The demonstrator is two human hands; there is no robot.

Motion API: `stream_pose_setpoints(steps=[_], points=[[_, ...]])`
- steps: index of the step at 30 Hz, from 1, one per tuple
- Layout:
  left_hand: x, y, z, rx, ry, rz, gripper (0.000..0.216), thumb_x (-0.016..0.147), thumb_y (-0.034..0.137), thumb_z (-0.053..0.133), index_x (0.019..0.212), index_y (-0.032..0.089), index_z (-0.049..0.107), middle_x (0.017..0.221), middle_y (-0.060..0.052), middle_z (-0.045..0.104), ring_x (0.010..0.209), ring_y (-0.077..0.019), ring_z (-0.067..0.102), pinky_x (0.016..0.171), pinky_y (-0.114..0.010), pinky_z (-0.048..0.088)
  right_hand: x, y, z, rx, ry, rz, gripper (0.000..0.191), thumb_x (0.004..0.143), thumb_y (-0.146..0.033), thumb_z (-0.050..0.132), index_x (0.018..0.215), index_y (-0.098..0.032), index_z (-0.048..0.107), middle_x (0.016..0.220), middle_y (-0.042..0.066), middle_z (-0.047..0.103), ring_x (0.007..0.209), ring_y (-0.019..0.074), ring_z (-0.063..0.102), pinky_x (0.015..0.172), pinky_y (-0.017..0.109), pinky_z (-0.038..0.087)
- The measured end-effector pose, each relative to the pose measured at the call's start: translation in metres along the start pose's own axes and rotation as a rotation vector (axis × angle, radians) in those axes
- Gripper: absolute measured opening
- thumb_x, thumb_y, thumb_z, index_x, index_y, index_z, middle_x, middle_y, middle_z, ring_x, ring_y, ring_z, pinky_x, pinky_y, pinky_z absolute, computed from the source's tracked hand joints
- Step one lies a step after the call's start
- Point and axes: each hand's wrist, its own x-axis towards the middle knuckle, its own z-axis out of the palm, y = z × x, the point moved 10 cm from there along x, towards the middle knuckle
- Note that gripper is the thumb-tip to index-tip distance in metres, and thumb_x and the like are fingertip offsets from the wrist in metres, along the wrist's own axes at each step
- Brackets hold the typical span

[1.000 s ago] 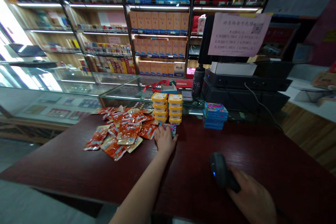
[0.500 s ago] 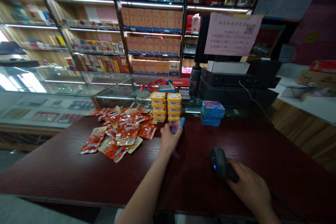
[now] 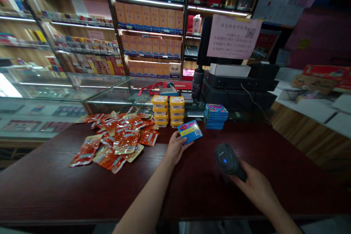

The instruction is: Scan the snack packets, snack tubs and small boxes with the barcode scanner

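Observation:
Between the thumb and fingers of my left hand [image 3: 176,147] is a flat blue box [image 3: 190,132] with pink and yellow print. Its broad face is turned up, and a barcode shows at its right end. My right hand [image 3: 253,182] is wrapped round the handle of a black barcode scanner [image 3: 229,159] with a small blue light, its head tilted toward the left. Just behind the held box stand two stacks of yellow-lidded tubs [image 3: 177,111]. Similar blue boxes [image 3: 216,116] are piled to the right of the tubs.
Orange snack pouches [image 3: 120,137] lie heaped on the left of the dark wooden counter [image 3: 192,193]. Behind are a glass display case [image 3: 109,97], a monitor with a handwritten pink sign [image 3: 233,38], and black till equipment [image 3: 238,93]. Shelves of boxes [image 3: 153,16] line the back wall.
My left hand has turned the blue box so its printed face and barcode now show. The scanner in my right hand has risen slightly and swung its head. The view has shifted a little right.

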Motion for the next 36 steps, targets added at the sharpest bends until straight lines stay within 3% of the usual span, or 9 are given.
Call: stream_pose_setpoints(steps=[3, 6, 11, 13, 17, 22, 28, 32, 36], points=[[0.001, -0.001, -0.005, 0.049, 0.011, 0.035, 0.044, 0.064, 0.012, 0.073, 0.100, 0.019, 0.049, 0.106, -0.006, 0.065, 0.099, -0.0219, 0.064, 0.091, -0.049, 0.051, -0.002, -0.021, -0.007, 0.285, 0.051, -0.024, 0.037, 0.079, -0.041, 0.055, 0.108, -0.019, 0.064, 0.107, 0.009, 0.071, 0.097, 0.0241, 0.066, 0.085, 0.034, 0.050], [0.002, -0.002, -0.009, 0.054, 0.025, 0.045, 0.044, 0.063, 0.012, 0.073, 0.099, 0.019, 0.048, 0.102, -0.006, 0.065, 0.096, -0.0207, 0.065, 0.092, -0.049, 0.050, -0.006, -0.030, -0.008, 0.443, 0.112, 0.040, 0.036, 0.070, -0.041, 0.063, 0.096, -0.017, 0.067, 0.092, 0.009, 0.073, 0.084, 0.0239, 0.067, 0.081, 0.035, 0.051], [0.003, -0.002, -0.012, 0.036, 0.046, 0.044, 0.044, 0.062, 0.008, 0.070, 0.098, 0.019, 0.049, 0.100, -0.004, 0.066, 0.095, -0.0198, 0.065, 0.092, -0.048, 0.050, -0.008, -0.034, 0.000, 0.517, 0.079, 0.080, 0.035, 0.067, -0.041, 0.068, 0.093, -0.017, 0.068, 0.087, 0.007, 0.073, 0.080, 0.0234, 0.067, 0.077, 0.034, 0.053], [0.003, -0.002, -0.011, 0.028, 0.038, 0.045, 0.045, 0.061, 0.008, 0.071, 0.099, 0.018, 0.050, 0.102, -0.005, 0.066, 0.096, -0.0209, 0.065, 0.092, -0.049, 0.050, -0.008, -0.030, 0.002, 0.501, 0.056, 0.108, 0.034, 0.068, -0.044, 0.067, 0.091, -0.018, 0.068, 0.076, 0.005, 0.072, 0.073, 0.0229, 0.067, 0.068, 0.032, 0.054], [0.005, -0.004, -0.012, 0.034, 0.041, 0.042, 0.047, 0.059, 0.009, 0.073, 0.099, 0.018, 0.050, 0.103, -0.006, 0.066, 0.097, -0.0222, 0.064, 0.092, -0.050, 0.050, -0.009, -0.027, 0.002, 0.458, 0.042, 0.120, 0.037, 0.070, -0.047, 0.066, 0.094, -0.018, 0.069, 0.066, 0.003, 0.070, 0.068, 0.0231, 0.067, 0.058, 0.030, 0.053], [0.005, -0.005, -0.013, 0.023, 0.041, 0.030, 0.042, 0.063, 0.008, 0.070, 0.097, 0.019, 0.048, 0.100, -0.003, 0.065, 0.096, -0.0201, 0.065, 0.089, -0.048, 0.052, -0.008, -0.036, -0.001, 0.368, 0.007, 0.013, 0.036, 0.077, -0.043, 0.060, 0.102, -0.018, 0.065, 0.097, 0.010, 0.073, 0.089, 0.0247, 0.067, 0.082, 0.035, 0.051], [0.004, -0.002, -0.011, 0.025, 0.053, 0.032, 0.042, 0.066, 0.010, 0.068, 0.100, 0.021, 0.045, 0.103, -0.004, 0.064, 0.095, -0.0197, 0.065, 0.087, -0.047, 0.053, -0.003, -0.024, 0.004, -0.124, -0.008, -0.002, 0.028, 0.077, -0.032, 0.057, 0.104, -0.026, 0.062, 0.088, 0.003, 0.073, 0.078, 0.0261, 0.069, 0.066, 0.034, 0.048], [0.003, 0.000, -0.010, 0.032, 0.046, 0.032, 0.045, 0.065, 0.012, 0.069, 0.101, 0.022, 0.044, 0.103, -0.005, 0.064, 0.093, -0.0191, 0.065, 0.083, -0.042, 0.054, -0.002, -0.018, 0.014, -0.315, 0.080, -0.122, 0.037, 0.079, -0.021, 0.052, 0.115, -0.023, 0.057, 0.105, 0.005, 0.071, 0.087, 0.0238, 0.068, 0.074, 0.035, 0.048], [0.003, 0.002, -0.011, 0.055, 0.043, 0.042, 0.049, 0.064, 0.016, 0.073, 0.104, 0.023, 0.045, 0.104, -0.005, 0.064, 0.092, -0.0196, 0.065, 0.080, -0.039, 0.055, -0.007, -0.013, 0.023, -0.371, 0.169, -0.228, 0.037, 0.081, -0.020, 0.050, 0.118, -0.022, 0.054, 0.103, 0.005, 0.070, 0.089, 0.0216, 0.066, 0.076, 0.033, 0.048]])
